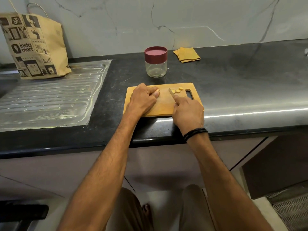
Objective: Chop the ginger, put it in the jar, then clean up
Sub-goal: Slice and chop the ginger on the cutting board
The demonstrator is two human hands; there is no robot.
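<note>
The left hand (143,99) rests on the wooden cutting board (162,105), its fingers (154,90) curled tight over the ginger (158,93), of which only a small end shows past the thumb. The right hand (188,110) is clenched around a knife (171,92); its handle is hidden in the fist, and the forefinger lies along the blade's back. Just beyond the blade tip lie a few cut slices (178,90), probably three, though they are small. Well beyond both sets of fingers, on the dark table (233,77), stands the jar (155,64) with its maroon lid on. A folded yellow cloth (186,55) lies to the right of the jar.
</note>
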